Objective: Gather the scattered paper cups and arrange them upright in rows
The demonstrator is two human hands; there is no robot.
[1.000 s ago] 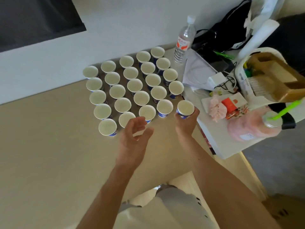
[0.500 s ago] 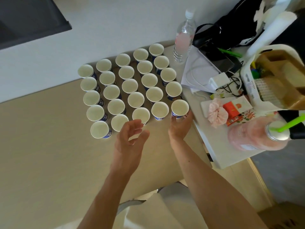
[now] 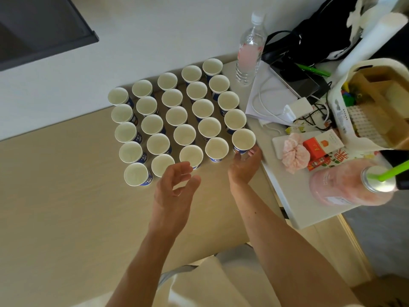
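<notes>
Evidently the paper cups (image 3: 177, 116) have all been gathered: they are stood upright, mouths up, in a block of five rows by five on the beige table (image 3: 66, 207), rims close or touching, with the far row set against the wall. No stray cup is seen elsewhere, so the task is judged nearly done. The corner cup (image 3: 243, 140), at the near right of the block, is met low on its wall by the fingertips of the right hand (image 3: 244, 168). The fingers are held nearly straight, not wrapped round it, which is read as a nudge to square the cup with its row, not a lift. The left hand (image 3: 174, 189) is held just short of the front row, fingers loosely curved, nothing in it; it is judged to be kept ready for straightening. The block is bounded on the right by a white side surface (image 3: 298, 207) carrying a pink scrunchie (image 3: 295, 155), a red box (image 3: 315, 147) and a pink bottle (image 3: 349, 187). A water bottle (image 3: 250, 49) is stood just beyond the far right corner.
</notes>
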